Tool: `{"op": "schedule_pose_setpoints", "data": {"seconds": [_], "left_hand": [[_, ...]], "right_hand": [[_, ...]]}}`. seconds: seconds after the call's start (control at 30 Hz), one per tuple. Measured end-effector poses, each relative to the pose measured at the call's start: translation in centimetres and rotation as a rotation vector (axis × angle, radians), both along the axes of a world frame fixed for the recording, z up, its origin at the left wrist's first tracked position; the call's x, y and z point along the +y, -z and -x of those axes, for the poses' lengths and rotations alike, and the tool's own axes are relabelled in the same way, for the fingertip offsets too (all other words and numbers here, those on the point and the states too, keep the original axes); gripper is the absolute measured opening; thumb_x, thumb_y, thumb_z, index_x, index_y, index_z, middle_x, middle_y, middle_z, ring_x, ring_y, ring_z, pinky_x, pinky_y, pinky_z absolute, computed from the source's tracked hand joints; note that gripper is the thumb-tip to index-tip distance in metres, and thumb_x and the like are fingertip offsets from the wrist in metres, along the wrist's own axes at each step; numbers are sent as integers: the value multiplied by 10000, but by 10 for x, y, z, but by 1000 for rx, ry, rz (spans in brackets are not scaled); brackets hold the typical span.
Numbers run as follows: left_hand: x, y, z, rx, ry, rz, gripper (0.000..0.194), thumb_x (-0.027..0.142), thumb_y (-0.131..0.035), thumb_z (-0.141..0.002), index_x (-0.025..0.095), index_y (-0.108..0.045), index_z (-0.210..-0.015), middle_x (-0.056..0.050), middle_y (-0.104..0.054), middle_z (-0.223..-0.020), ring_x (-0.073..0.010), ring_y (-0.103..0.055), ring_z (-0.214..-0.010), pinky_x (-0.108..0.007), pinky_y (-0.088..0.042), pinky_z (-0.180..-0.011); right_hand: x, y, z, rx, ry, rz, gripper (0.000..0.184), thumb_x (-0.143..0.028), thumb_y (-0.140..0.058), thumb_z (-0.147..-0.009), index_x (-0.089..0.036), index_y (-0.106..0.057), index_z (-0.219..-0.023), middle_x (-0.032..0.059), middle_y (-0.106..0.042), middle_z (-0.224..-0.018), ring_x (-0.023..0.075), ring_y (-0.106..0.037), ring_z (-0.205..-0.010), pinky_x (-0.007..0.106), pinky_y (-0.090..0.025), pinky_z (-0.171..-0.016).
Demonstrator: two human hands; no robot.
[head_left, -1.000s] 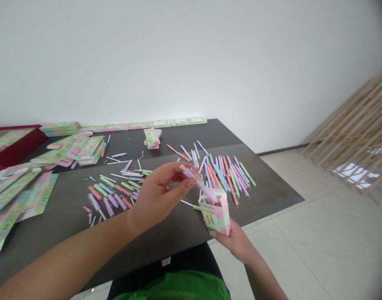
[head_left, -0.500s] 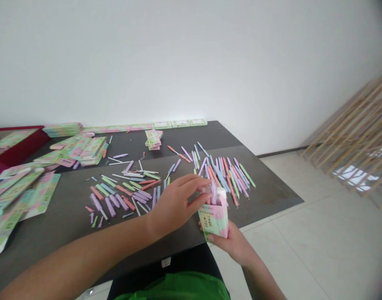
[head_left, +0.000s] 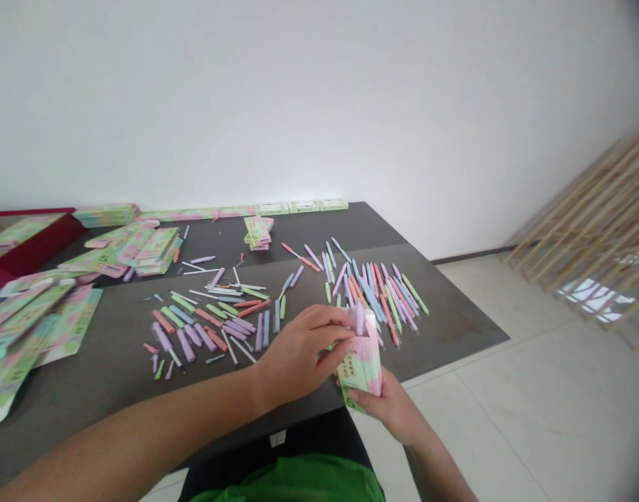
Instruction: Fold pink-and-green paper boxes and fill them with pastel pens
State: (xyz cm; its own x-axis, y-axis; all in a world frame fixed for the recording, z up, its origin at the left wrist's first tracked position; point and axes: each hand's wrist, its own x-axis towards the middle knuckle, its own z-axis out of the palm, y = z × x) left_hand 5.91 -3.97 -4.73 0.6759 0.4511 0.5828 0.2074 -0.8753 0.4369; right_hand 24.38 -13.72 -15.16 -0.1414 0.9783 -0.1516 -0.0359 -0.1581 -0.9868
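A plain pale wall (head_left: 319, 104) formed the background, with a light, square-tiled floor (head_left: 539, 369) at right. Before the wall extended a dark grey, flat-topped bench (head_left: 455, 314). A slanting rack of tan wooden slats (head_left: 596, 230) stood at far right. On the bench, at left, lay a dark red, straight-sided open box (head_left: 40, 245) and, nearer, a spread of flat pastel green-and-pink cardboard cartons (head_left: 52, 335). The right hand (head_left: 395, 411) had its grip closed around the lower part of an upright, slim, green-and-pink cardboard carton (head_left: 365, 369), open at the top, at the bench's near edge. The left hand (head_left: 303, 348) lay against the carton's mouth with bent fingers; whether its grip pinched anything could not be told. A slender purple pen (head_left: 360, 321) projected from that mouth, just beside the left fingertips. Beyond the carton were long, slim pens in pastel colours (head_left: 369, 296), roughly fanned; left of them lay short, tubular pastel barrels (head_left: 184, 345), thin white rods (head_left: 225, 291) and, smallest, purple and green conical pieces (head_left: 169, 369).
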Motion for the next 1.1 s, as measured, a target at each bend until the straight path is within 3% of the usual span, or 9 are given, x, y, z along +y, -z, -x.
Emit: {"op": "schedule_pose_setpoints", "data": {"seconds": [0.1, 0.23, 0.4, 0.53, 0.67, 0.73, 0.83, 0.9, 1.1], "left_hand": [[2, 1, 3, -19, 21, 67, 195, 169, -532, -902, 195, -659, -1048, -73, -635, -1105, -166, -598, -1029, -316, -486, -941], [7, -5, 6, -39, -78, 26, 445, 197, -549, -900, 184, -457, -1334, -115, -535, -1307, -185, -546, -1154, -331, -460, -1001], [5, -5, 2, 40, 61, -95, 322, 180, -534, -907, 206, -549, -1228, -92, -543, -1310, -194, -504, -1214, -366, -404, -1068], [0, 7, 5, 58, 120, -57, 348, 166, -520, -906, 212, -540, -1250, -122, -484, -1375, -232, -452, -1266, -422, -381, -1080], [3, 17, 10, -192, 81, 278, 492, 192, -529, -907, 281, -423, -1379, -111, -344, -1495, -247, -412, -1314, -412, -408, -1052], [4, 20, 9, -359, 46, 627, 496, 241, -517, -922, 293, -397, -1401, -97, -427, -1445, -225, -495, -1229, -382, -444, -1002], [4, 22, 1, -407, 121, 1176, 388, 309, -540, -909, 206, -556, -1283, -97, -633, -1209, -203, -609, -1027, -341, -480, -912], [1, 23, -4, -403, 180, 1384, 337, 334, -575, -882, 159, -649, -1160, -96, -689, -1081, -198, -633, -941, -319, -489, -858], [0, 12, -3, -441, 140, 1333, 343, 291, -690, -803, 208, -680, -1135, -44, -709, -1057, -172, -621, -943, -271, -459, -861]], "right_hand": [[1, -1, 0, -19, 7, -4, 386, -306, -717, -781, -162, -608, -1122, 84, -677, -1084, 245, -626, -996, 401, -470, -926], [1, -3, 1, -7, -19, -11, 423, -292, -718, -782, -176, -589, -1167, 82, -657, -1156, 247, -603, -1060, 409, -438, -977], [-1, -5, 4, 27, -12, -11, 410, -288, -732, -775, -182, -602, -1148, 64, -666, -1119, 230, -610, -1015, 392, -449, -953], [-3, -6, 5, 120, -15, -2, 388, -304, -748, -767, -183, -625, -1114, 56, -680, -1070, 213, -627, -961, 367, -475, -903], [-3, -8, 4, 168, -46, 26, 391, -311, -764, -754, -192, -643, -1107, 61, -688, -1066, 209, -639, -977, 357, -484, -896], [-3, -8, 4, 197, -59, 45, 395, -310, -771, -745, -196, -650, -1103, 67, -691, -1069, 207, -647, -977, 355, -491, -887], [-2, -7, 6, 268, -83, 77, 411, -299, -783, -727, -194, -652, -1102, 78, -692, -1069, 207, -658, -959, 352, -504, -863], [-2, -5, 10, 324, -82, 97, 406, -289, -788, -714, -186, -657, -1085, 81, -694, -1050, 208, -662, -943, 347, -509, -843], [-5, -5, 15, 457, -116, 169, 404, -245, -790, -675, -159, -667, -1051, 93, -694, -1010, 208, -670, -885, 312, -518, -760]]}}
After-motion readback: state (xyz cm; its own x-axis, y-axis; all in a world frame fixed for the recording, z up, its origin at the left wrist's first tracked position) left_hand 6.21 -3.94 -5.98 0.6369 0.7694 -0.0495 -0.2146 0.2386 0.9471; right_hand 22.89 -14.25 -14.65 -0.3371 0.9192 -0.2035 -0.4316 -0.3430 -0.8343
